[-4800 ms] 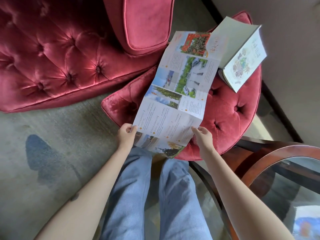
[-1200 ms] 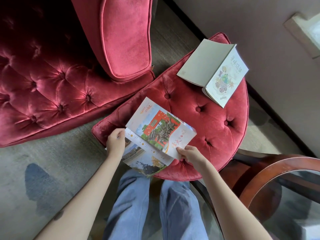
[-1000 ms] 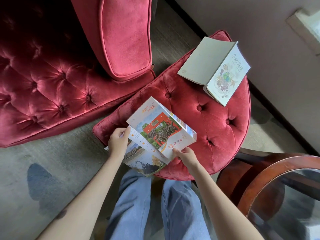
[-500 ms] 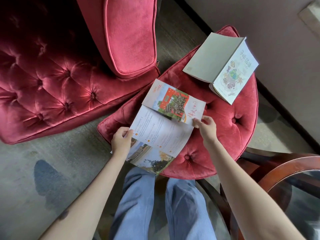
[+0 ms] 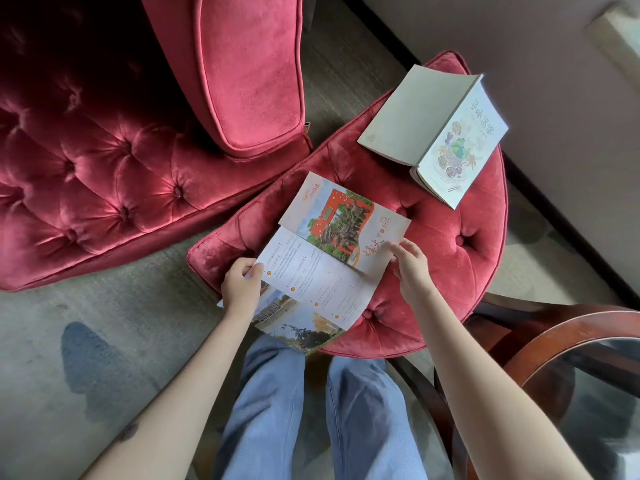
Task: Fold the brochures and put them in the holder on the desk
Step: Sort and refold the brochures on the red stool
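Note:
A partly folded brochure (image 5: 322,268) lies on the front of a red tufted footstool (image 5: 460,244). Its cover panel with a red gate picture faces up at the far end, a white text panel is in the middle, and a photo panel hangs over the near edge. My left hand (image 5: 240,287) pinches the brochure's left edge. My right hand (image 5: 408,266) pinches the right corner of the cover panel. A second booklet (image 5: 426,133) lies open and face down at the footstool's far side. No holder is in view.
A red tufted armchair (image 5: 121,140) stands to the left, its arm close to the footstool. A round glass-topped table with a dark wood rim (image 5: 568,344) is at the lower right. Grey carpet (image 5: 86,341) lies below, a wall runs along the right.
The long unfolded brochure has been folded down to a few panels. In the last half second my right hand has slid toward me along the cover panel's right edge.

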`<action>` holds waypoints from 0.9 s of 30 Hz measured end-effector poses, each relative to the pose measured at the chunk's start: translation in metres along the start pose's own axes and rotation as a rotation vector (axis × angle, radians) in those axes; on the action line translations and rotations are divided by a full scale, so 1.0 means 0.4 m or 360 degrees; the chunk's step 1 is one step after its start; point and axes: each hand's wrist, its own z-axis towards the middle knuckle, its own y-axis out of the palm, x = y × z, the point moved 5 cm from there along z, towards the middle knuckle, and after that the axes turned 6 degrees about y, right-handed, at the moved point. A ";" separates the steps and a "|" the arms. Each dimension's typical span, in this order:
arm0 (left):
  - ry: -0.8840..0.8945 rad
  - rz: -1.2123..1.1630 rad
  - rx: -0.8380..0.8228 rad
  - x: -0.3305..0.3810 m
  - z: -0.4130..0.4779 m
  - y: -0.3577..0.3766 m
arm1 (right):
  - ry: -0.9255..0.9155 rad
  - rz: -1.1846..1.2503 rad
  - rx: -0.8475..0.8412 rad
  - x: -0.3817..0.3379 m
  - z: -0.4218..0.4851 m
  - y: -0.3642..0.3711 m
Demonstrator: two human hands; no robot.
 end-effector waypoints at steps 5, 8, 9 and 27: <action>-0.0007 0.0044 0.0009 -0.007 0.015 -0.009 | -0.0018 0.0216 -0.0065 -0.021 -0.021 -0.032; 0.0001 0.0020 -0.0016 -0.002 0.019 0.002 | 0.0021 0.0431 -0.0145 -0.010 -0.021 -0.058; 0.0003 0.0001 -0.0021 0.003 0.019 0.007 | 0.0039 0.0460 -0.0159 -0.006 -0.025 -0.061; 0.0389 -0.0472 0.0002 0.130 0.019 0.026 | 0.0511 -0.0202 -0.0425 0.129 -0.111 -0.038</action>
